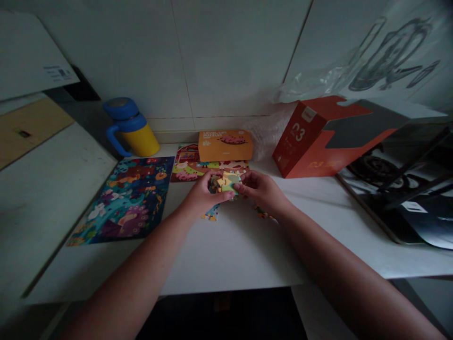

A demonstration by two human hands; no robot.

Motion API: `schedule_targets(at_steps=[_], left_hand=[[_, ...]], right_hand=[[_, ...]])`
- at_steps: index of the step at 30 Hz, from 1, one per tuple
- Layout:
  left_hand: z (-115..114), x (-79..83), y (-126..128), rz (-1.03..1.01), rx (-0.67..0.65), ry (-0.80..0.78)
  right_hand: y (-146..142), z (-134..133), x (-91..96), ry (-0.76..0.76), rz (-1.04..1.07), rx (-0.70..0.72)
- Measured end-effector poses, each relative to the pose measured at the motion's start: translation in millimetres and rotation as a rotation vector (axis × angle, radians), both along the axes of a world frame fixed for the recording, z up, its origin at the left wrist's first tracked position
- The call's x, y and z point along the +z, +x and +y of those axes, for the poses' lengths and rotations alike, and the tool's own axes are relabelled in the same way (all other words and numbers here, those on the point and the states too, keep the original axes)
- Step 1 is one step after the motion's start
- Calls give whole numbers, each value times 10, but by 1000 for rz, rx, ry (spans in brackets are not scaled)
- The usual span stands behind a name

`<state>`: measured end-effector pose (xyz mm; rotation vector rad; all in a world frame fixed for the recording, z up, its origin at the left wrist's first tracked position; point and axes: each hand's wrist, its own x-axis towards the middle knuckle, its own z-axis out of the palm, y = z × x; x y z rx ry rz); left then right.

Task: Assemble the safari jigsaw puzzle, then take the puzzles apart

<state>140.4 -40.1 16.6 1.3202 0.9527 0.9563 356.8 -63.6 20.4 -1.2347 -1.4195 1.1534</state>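
Observation:
Above the middle of the white table, my left hand (205,191) and my right hand (262,189) hold several puzzle pieces (228,183) between them, coloured yellow and green. Both thumbs press on the pieces' near side. More pieces lie on the table: a blue and yellow one (211,213) below my left hand, and dark multicoloured ones (262,213) partly hidden under my right hand. Just behind the hands lies a farm picture sheet (186,174), and an orange puzzle box (225,146) stands on its far part.
A blue sea-picture sheet (132,198) lies to the left, with a blue and yellow jug (139,137) behind it. At the right stand a red-orange carton (307,146), bubble wrap (269,134) and a dark glossy object (403,212). The table (226,264) ends near me.

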Motion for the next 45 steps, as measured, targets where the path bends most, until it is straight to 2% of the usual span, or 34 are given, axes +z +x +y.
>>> schedule_targets(at_steps=[4,11,18,25,32,38,42,45], left_hand=[[14,-49,-26,73,-9,105],[19,-75,-44,76,-24,84],[28,-84,-42,52,-33,88],[-2,-5,-10,-57,-53,-11],[-9,126,-21,-124,10,-300],[19,121,-31,-209,41,-373],[34,119,-33,-238,72,-341],[61,104,-45,-251,100,-313]], right_hand=[[-4,-7,23,-41,78,-14],[11,-5,-10,-38,105,-30],[-19,-6,65,-117,221,-62],[-13,-10,78,-135,389,-119],[191,116,93,-64,530,-404],[358,261,-51,-16,456,-512],[398,322,-214,-105,385,-490],[410,315,-275,-123,238,-491]])
